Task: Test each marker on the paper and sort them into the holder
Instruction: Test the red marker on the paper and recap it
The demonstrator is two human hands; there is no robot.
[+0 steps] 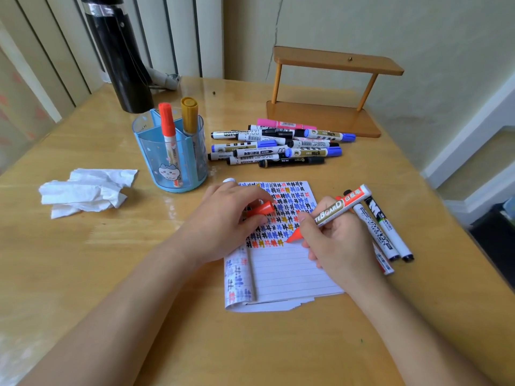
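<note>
So, the red plastic cap (262, 209) was pinched in the left hand (223, 221), which was also rested on the lined white paper sheet (292, 271), pinning it flat. The red-and-white whiteboard marker (338, 208) was gripped pen-style by the right hand (341, 246), tip touching the paper at the end of the last scribble row. A short, light stroke on bare paper was probably all that was needed tbh.

On the pale wooden table (111, 274), a crumpled white tissue (86, 190) was seen at left. Next came the blue plastic holder (172, 160) with two markers stood in it, a pile of loose markers (278, 143) and a small wooden shelf (328, 93). A cracked cream wall (418, 37) was behind.
</note>
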